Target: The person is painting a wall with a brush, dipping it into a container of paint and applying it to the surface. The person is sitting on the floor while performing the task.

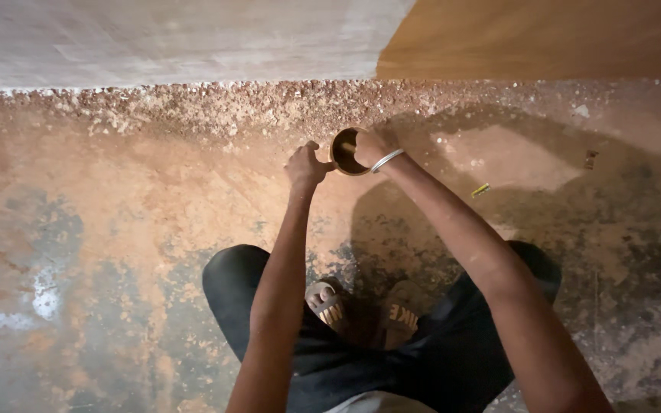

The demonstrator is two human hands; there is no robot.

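Observation:
I squat over a dusty floor with both arms stretched forward. My left hand is closed around the side or handle of a small round brown cup, held just above the ground. My right hand, with a silver bangle on the wrist, covers the cup's right rim, fingers reaching into or over its mouth. The inside of the cup is dark and I cannot make out its contents.
A band of reddish gravel and rubble runs along the foot of a pale wall. A brown wooden panel stands at the upper right. My sandalled feet are below. A small yellow scrap lies to the right.

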